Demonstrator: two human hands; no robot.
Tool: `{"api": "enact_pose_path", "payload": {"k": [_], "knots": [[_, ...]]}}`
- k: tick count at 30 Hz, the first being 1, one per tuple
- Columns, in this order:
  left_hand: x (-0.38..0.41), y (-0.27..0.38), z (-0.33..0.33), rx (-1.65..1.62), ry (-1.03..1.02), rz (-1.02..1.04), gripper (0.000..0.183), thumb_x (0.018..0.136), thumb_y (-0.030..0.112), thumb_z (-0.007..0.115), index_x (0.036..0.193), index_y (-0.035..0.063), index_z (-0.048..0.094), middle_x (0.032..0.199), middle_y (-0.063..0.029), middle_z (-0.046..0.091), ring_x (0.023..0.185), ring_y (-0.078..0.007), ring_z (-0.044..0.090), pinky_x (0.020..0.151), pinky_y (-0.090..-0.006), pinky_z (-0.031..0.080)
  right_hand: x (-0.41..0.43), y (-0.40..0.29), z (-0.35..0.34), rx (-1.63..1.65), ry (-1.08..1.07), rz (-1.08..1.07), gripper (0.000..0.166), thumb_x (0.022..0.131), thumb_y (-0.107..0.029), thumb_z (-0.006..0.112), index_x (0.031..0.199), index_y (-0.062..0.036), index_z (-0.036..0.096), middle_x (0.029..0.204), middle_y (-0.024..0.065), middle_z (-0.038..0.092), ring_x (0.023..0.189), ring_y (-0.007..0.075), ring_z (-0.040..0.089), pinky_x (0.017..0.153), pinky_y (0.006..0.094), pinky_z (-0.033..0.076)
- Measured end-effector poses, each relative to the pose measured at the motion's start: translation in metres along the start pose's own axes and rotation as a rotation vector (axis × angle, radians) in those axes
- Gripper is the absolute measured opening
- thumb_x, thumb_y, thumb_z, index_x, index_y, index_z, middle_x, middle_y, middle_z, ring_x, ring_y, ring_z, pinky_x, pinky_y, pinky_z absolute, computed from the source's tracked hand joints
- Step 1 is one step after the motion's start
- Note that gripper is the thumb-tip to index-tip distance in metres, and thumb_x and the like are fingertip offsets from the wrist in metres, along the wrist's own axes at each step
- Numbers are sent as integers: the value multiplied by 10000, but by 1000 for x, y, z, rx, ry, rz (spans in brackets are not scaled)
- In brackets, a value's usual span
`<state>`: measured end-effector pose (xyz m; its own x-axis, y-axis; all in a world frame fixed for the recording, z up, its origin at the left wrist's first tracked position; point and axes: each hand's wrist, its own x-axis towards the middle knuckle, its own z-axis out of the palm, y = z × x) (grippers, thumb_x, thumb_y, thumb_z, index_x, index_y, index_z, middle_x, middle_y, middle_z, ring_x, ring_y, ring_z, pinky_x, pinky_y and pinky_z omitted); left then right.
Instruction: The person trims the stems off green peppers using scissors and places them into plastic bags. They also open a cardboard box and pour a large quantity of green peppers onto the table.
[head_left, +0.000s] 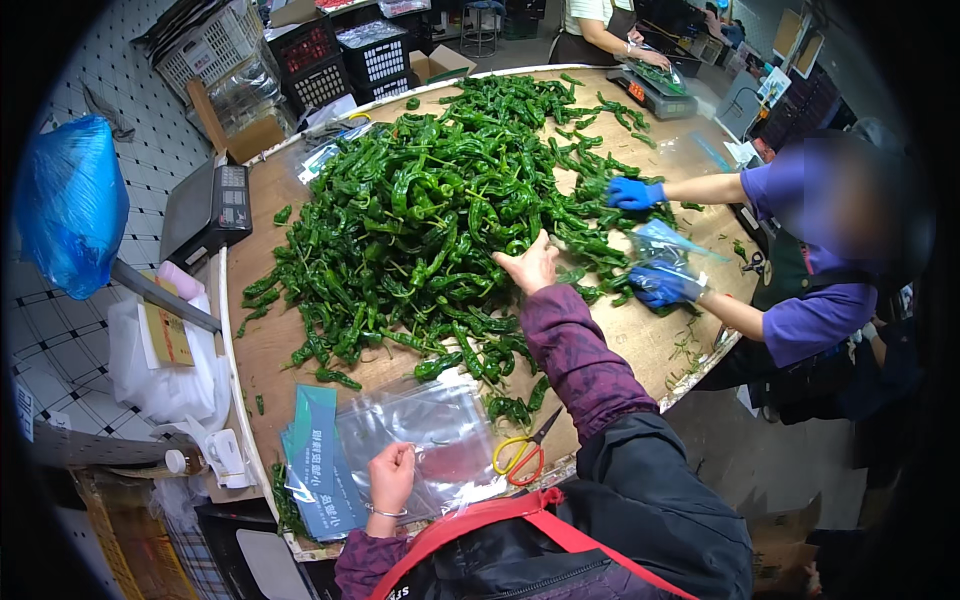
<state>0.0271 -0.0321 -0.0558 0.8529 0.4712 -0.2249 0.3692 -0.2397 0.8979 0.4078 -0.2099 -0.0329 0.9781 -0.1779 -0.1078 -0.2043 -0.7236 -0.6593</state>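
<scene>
A large heap of green peppers (420, 202) covers the middle of the wooden table. At the heap's near right side, my right hand (532, 264) reaches in, thumb spread from the fingers; its fingertips are partly hidden and no pepper shows in its grasp. My left hand (391, 476) is curled over a stack of clear plastic bags (450, 412) at the near edge. Whether it pinches a bag is hidden. Printed blue-green cards (311, 442) lie left of the bags. Scissors (517, 459) with one yellow and one red handle rest on the right, overlapping the bags.
On the right, a co-worker's blue-gloved hands (636, 193) work among peppers, one holding a clear bag (664, 247). A scale (210, 202) stands left, beside a blue plastic bag (75, 202). Another person (600, 30) handles a filled bag over a far scale (652, 94).
</scene>
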Motion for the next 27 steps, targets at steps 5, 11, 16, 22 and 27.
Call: {"api": "enact_pose_path", "payload": {"k": [5, 11, 16, 22, 27], "knots": [[0, 1, -13, -20, 28, -28, 117, 884, 79, 615, 862, -28, 656, 587, 51, 510, 494, -15, 423, 421, -210, 315, 13, 2, -24, -218, -162, 3, 875, 638, -287, 796, 1328, 13, 349, 1270, 265, 477, 1126, 381, 539, 969, 413, 446], [1, 23, -20, -139, 83, -148, 106, 866, 49, 602, 915, -30, 652, 582, 28, 524, 512, -31, 434, 458, -231, 344, 15, 25, -9, -200, -74, -68, 993, 606, -283, 831, 1407, -101, 273, 1324, 219, 410, 1185, 403, 470, 996, 450, 415], [5, 35, -21, -96, 143, -14, 150, 850, -2, 565, 974, -16, 648, 597, 28, 507, 524, -33, 442, 454, -228, 352, 20, 28, -21, -77, -127, -190, 933, 602, -273, 820, 1368, -60, 330, 1195, 228, 537, 1103, 384, 551, 940, 419, 461], [7, 49, -23, 47, 278, 241, 210, 846, -34, 557, 1022, -20, 669, 654, -6, 561, 545, -56, 466, 501, -247, 391, 24, 72, -75, 1123, -633, 74, 361, 750, -157, 687, 1066, -22, 575, 942, 102, 660, 762, 191, 640, 676, 324, 550], [10, 59, -7, 54, 81, 164, 141, 875, 31, 609, 980, -28, 683, 672, -23, 618, 583, -73, 520, 518, -231, 402, -7, 92, -104, 1336, -770, 152, 377, 789, -190, 619, 1102, 18, 588, 970, 137, 679, 744, 221, 672, 666, 337, 571]]}}
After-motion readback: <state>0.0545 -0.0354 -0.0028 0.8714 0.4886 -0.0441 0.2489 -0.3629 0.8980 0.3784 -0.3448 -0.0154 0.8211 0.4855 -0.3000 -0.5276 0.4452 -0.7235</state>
